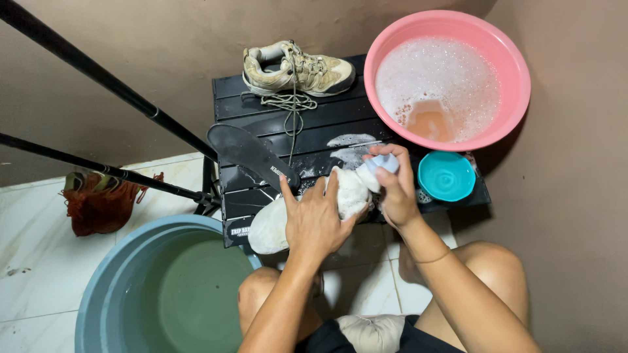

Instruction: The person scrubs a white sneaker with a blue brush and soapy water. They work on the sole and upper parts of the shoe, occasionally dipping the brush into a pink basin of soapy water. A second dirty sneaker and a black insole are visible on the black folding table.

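My left hand (pixel 316 219) presses down on a soapy white insole (pixel 268 229) lying at the front edge of a low black slatted table (pixel 327 127). My right hand (pixel 396 189) grips a small pale blue brush (pixel 383 162) whose end rests against the foam-covered end of that insole. A dark insole (pixel 252 153) lies on the table to the left, beside my left hand. A worn beige shoe (pixel 297 68) with loose laces sits at the table's back.
A pink basin (pixel 510 59) of foamy water rests at the table's back right, a small teal bowl (pixel 447 176) below it. A large blue-grey tub (pixel 114 287) of water stands on the tiled floor at left. Two black poles (pixel 98 72) cross the upper left; a reddish mop head (pixel 98 202) lies by the wall.
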